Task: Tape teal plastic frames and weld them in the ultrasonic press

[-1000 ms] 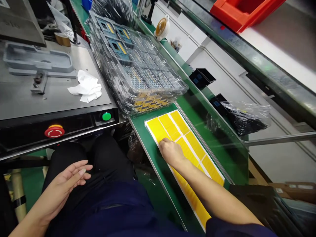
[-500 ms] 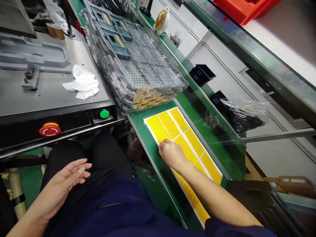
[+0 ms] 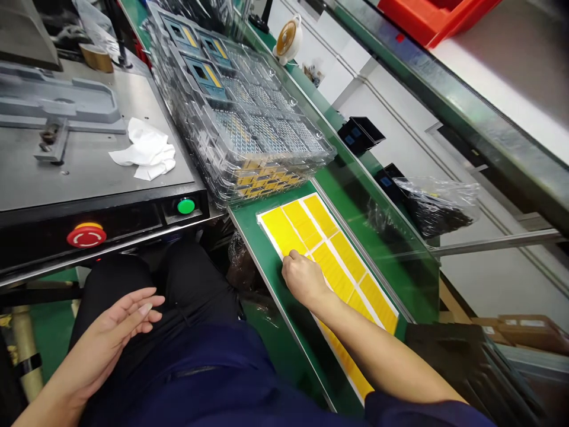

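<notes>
A white backing sheet with several yellow rectangular stickers lies on the green bench strip. My right hand rests on the sheet, fingers curled and pinched at the near edge of a yellow sticker. My left hand hovers over my lap, palm up, fingers apart and holding nothing. Beyond the sheet stands a stack of clear plastic trays holding blue and yellow parts.
A grey metal machine bed with a white cloth, a green button and a red stop button sits left. Black parts in a plastic bag lie right. A red bin stands top right.
My right hand has slid slightly toward the near-left edge of the sticker sheet. The view has shifted a little. My left hand has stayed put.
</notes>
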A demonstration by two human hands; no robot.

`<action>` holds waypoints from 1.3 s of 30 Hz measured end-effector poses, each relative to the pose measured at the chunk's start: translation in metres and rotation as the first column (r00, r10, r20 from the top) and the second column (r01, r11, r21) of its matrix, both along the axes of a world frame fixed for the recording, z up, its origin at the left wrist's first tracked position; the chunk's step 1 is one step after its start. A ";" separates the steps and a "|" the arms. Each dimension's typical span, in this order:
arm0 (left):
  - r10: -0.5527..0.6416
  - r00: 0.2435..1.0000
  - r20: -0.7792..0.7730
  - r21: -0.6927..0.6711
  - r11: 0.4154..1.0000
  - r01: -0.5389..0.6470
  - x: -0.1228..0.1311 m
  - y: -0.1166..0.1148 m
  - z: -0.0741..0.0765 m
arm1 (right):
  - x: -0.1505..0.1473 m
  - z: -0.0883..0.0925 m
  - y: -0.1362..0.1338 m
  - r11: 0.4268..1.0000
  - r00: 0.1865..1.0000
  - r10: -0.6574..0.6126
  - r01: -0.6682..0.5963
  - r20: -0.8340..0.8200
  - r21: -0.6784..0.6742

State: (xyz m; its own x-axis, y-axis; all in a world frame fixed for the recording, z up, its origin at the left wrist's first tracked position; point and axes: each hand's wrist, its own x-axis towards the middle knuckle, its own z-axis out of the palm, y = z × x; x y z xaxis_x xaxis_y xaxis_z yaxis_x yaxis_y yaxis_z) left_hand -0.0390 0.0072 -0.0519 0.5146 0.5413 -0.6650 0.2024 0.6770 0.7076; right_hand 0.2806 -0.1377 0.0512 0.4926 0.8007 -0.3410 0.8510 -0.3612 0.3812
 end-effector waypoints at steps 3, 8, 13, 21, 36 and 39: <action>0.000 1.000 0.000 0.001 1.000 0.000 -0.001 -0.001 0.001 | 0.003 0.002 0.001 0.999 0.999 -0.039 0.040 -0.031 0.031; 0.003 1.000 -0.021 0.004 1.000 -0.003 -0.004 -0.001 0.003 | 0.018 0.017 0.000 0.981 0.987 -0.147 0.154 -0.066 0.121; -0.063 0.997 -0.033 0.082 0.994 0.066 0.009 0.003 0.011 | 0.032 0.045 -0.004 0.931 0.970 -0.239 0.242 -0.047 0.274; -0.275 0.961 0.017 0.380 0.891 0.248 0.095 0.015 0.066 | 0.058 0.061 -0.019 0.821 0.958 -0.281 0.268 -0.052 0.505; -0.475 0.873 -0.109 0.881 0.360 0.306 0.334 0.029 0.096 | 0.106 0.045 -0.061 0.774 0.984 0.003 0.109 -0.175 0.624; -0.525 0.848 -0.076 0.871 0.378 0.312 0.357 0.030 0.094 | 0.110 0.043 -0.064 0.729 0.975 0.044 0.119 -0.219 0.674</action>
State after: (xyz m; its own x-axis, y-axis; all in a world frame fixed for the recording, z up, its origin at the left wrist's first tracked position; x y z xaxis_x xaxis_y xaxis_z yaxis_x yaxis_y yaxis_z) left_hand 0.3181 0.0373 0.0424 0.8904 0.4417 0.1103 0.0798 -0.3899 0.9174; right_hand 0.3905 -0.2015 0.0939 0.5107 0.8382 0.1915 0.8587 -0.4865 -0.1608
